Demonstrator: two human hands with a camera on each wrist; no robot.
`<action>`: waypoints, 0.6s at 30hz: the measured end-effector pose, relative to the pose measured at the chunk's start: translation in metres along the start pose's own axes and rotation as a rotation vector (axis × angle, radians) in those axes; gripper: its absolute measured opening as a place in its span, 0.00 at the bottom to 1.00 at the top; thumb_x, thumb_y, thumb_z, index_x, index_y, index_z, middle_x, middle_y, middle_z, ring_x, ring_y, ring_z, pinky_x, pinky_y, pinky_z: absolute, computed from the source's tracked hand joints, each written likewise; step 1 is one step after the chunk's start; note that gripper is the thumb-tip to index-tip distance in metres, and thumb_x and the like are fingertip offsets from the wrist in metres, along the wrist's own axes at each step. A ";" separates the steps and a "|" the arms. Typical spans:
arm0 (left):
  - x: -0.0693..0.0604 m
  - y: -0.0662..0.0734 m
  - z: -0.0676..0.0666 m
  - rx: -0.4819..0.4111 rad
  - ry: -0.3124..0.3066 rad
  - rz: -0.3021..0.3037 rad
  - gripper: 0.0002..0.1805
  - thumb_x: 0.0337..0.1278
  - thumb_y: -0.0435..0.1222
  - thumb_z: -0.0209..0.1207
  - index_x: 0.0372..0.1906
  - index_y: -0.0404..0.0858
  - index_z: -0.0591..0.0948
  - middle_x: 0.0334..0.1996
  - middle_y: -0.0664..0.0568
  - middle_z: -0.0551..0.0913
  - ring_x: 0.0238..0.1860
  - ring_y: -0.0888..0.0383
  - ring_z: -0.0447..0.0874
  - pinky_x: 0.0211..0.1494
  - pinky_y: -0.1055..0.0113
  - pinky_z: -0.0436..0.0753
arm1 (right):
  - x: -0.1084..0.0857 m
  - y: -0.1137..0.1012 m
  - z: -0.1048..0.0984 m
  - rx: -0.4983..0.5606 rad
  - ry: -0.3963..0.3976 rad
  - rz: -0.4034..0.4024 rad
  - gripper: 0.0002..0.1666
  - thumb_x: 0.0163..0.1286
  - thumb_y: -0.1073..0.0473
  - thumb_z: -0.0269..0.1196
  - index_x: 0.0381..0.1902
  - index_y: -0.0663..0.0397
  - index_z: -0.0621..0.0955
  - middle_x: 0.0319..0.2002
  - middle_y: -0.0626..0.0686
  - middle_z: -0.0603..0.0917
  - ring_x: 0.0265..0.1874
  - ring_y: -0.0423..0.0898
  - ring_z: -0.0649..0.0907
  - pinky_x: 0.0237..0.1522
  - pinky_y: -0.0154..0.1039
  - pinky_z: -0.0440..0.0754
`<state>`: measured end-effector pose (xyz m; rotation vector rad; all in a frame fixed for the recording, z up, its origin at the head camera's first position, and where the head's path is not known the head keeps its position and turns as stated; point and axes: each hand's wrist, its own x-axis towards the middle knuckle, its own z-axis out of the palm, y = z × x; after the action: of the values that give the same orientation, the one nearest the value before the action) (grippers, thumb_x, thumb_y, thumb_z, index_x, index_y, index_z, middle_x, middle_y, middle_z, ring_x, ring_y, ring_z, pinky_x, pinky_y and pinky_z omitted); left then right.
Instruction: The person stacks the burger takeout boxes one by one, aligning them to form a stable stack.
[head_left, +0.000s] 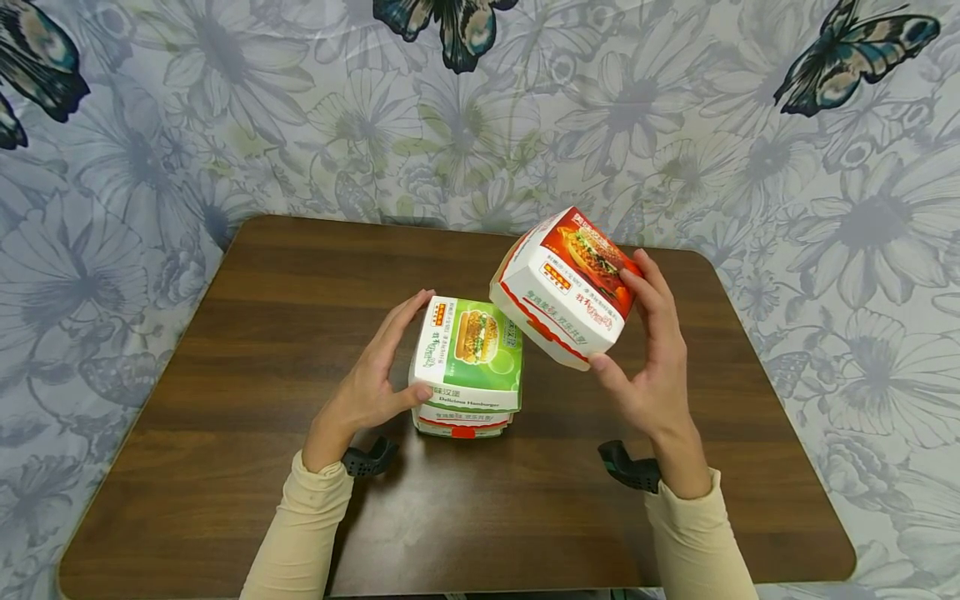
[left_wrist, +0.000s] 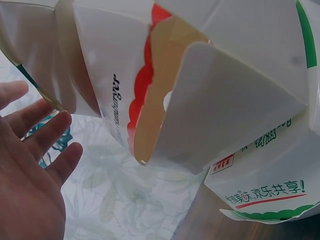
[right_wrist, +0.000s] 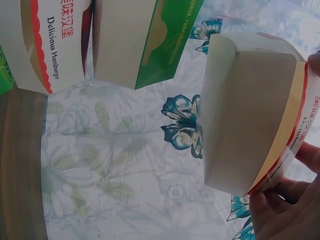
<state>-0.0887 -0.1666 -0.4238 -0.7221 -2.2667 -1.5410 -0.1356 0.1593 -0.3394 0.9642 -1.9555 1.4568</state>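
Observation:
A stack of paper hamburger boxes stands on the table's middle, topped by a green and white hamburger box (head_left: 480,350). Beneath it, a red-trimmed hamburger box (right_wrist: 65,40) shows in the right wrist view, and a green-trimmed hamburger box (left_wrist: 265,185) in the left wrist view. My left hand (head_left: 367,392) is at the stack's left side, fingers extended against the top box and thumb at its front corner. Tilted in the air at the stack's upper right is a red and white hamburger box (head_left: 562,292). My right hand (head_left: 652,358) grips its right side between thumb and fingers.
The brown wooden table (head_left: 247,417) has rounded corners. Behind and around it hangs or lies a pale floral cloth (head_left: 600,100) with printed butterflies. A dark band (head_left: 367,458) with a bulky piece sits on each wrist.

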 end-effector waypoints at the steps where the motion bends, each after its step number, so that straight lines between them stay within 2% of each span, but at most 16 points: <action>1: 0.000 0.000 0.000 0.000 0.000 -0.002 0.60 0.54 0.78 0.52 0.84 0.50 0.51 0.82 0.50 0.55 0.81 0.50 0.53 0.77 0.37 0.55 | 0.000 0.000 0.001 0.006 -0.007 0.001 0.55 0.63 0.32 0.70 0.69 0.73 0.70 0.78 0.63 0.63 0.78 0.62 0.61 0.75 0.44 0.65; 8: -0.001 0.000 0.000 0.000 0.005 -0.005 0.59 0.55 0.78 0.51 0.84 0.50 0.51 0.82 0.54 0.56 0.80 0.46 0.55 0.77 0.39 0.56 | 0.004 -0.002 0.009 0.053 -0.069 0.015 0.53 0.65 0.31 0.67 0.71 0.69 0.71 0.78 0.60 0.64 0.76 0.62 0.65 0.74 0.44 0.67; 18: -0.002 -0.001 -0.001 0.000 0.009 -0.004 0.59 0.56 0.77 0.51 0.84 0.49 0.51 0.81 0.53 0.57 0.79 0.46 0.57 0.78 0.46 0.57 | 0.007 -0.004 0.023 0.067 -0.164 -0.007 0.53 0.67 0.30 0.64 0.72 0.67 0.70 0.78 0.62 0.64 0.76 0.62 0.64 0.74 0.44 0.66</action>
<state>-0.0881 -0.1681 -0.4254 -0.7102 -2.2633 -1.5425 -0.1367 0.1354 -0.3382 1.1523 -2.0259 1.4894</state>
